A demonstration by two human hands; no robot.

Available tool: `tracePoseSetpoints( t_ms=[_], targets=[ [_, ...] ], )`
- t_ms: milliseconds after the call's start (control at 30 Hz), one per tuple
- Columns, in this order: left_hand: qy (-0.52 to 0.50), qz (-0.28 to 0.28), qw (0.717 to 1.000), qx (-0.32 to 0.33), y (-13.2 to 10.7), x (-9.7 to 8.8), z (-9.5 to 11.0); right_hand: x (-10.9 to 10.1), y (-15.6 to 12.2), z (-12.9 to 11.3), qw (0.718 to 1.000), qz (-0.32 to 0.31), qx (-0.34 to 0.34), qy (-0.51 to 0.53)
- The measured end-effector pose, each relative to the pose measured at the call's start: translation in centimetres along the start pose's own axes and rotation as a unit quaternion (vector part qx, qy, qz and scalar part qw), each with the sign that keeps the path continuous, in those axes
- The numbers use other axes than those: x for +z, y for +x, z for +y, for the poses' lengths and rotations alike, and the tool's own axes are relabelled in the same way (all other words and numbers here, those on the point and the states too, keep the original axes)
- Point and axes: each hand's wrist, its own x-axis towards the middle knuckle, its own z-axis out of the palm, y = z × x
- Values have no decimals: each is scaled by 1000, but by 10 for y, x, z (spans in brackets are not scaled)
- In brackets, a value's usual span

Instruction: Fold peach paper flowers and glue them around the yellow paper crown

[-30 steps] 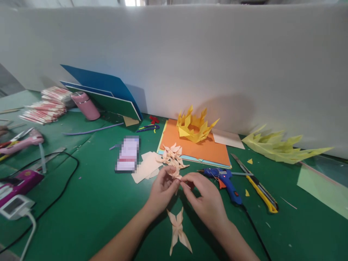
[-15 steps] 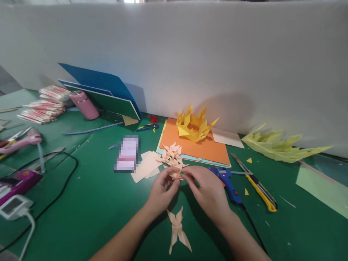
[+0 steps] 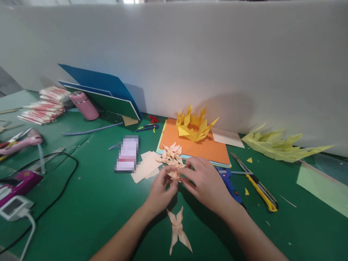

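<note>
My left hand (image 3: pixel 160 191) and my right hand (image 3: pixel 208 185) meet over the green table (image 3: pixel 89 203), both pinching a small peach folded paper piece (image 3: pixel 174 175). Just behind it lies a cluster of peach folded paper flowers (image 3: pixel 171 154). A finished peach folded shape (image 3: pixel 178 230) lies flat on the table below my hands, between my forearms. A blue glue gun (image 3: pixel 231 185) lies right behind my right hand, partly hidden by it.
A yellow utility knife (image 3: pixel 259 188), orange card (image 3: pixel 201 146) with a yellow paper crown (image 3: pixel 194 127), pale yellow folded paper (image 3: pixel 282 148), peach paper squares (image 3: pixel 145 166), a blurred phone (image 3: pixel 127 154), pink and purple tools with a black cable (image 3: pixel 62 188) at left, blue boards (image 3: pixel 108 90) against the white wall.
My right hand has moved left and up over the glue gun, its fingers now spread more round the small peach piece. My left hand has hardly moved.
</note>
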Motion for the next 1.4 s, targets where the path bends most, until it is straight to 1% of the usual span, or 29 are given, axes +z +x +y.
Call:
tracePoseSetpoints(
  t_ms=[200, 433, 633, 767, 900, 1000, 1100, 1200, 1267, 1333, 1400],
  targets=[
    [10, -10, 1000, -4, 0, -1, 0, 2, 3, 0, 1000, 4, -12, 0],
    [-1, -30, 1000, 3, 1, -2, -4, 5, 4, 2, 999, 22, -31, -6],
    [-11, -40, 999, -2, 1, -1, -2, 5, 5, 3, 998, 39, -51, -19],
    [-12, -31, 999, -3, 0, 0, -1, 5, 5, 3, 997, 44, -55, -24],
    [-13, -18, 1000, 2, -2, 1, -2, 8, 5, 4, 998, 38, -48, -22],
    [-53, 11, 999, 0, -2, 1, 0, 8, 5, 6, 998, 40, -39, -26],
    [-76, 65, 995, 2, 0, 0, 5, 7, 4, 9, 998, 50, -34, -28],
    [-73, 126, 989, -6, 3, -2, 8, 6, 5, 11, 998, 53, -34, -30],
    [-69, 156, 985, -16, 5, -4, 8, 6, 6, 12, 998, 53, -33, -31],
    [-63, 176, 982, -19, 7, -5, 8, 7, 6, 12, 997, 52, -36, -33],
    [-57, 183, 981, -13, 7, -5, 8, 8, 7, 12, 997, 49, -42, -34]
  ],
)
